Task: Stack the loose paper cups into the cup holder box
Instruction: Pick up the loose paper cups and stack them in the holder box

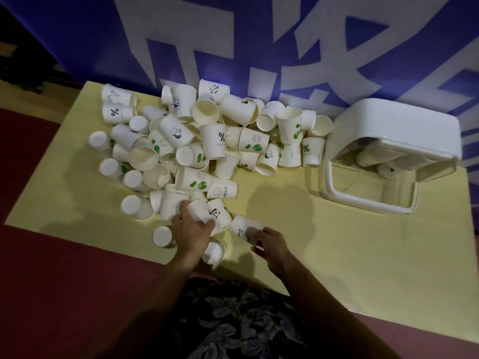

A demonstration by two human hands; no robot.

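At 6 o'clock of cup pile (197,141): left hand (191,229) gripping panda cup (207,213), right hand (269,244) pinching lying cup (245,228), axis toward 10 o'clock. Cup holder box (388,156) at 2 o'clock on desk (337,255), nearer right hand.

dim | soft shadows on table (337,255) | edges bowed | slight blur

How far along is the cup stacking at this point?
Barely started. A few cups already lie inside the cup holder box. In hand: the left hand grips a panda cup, the right hand another cup. Left: the large cup pile on the table.
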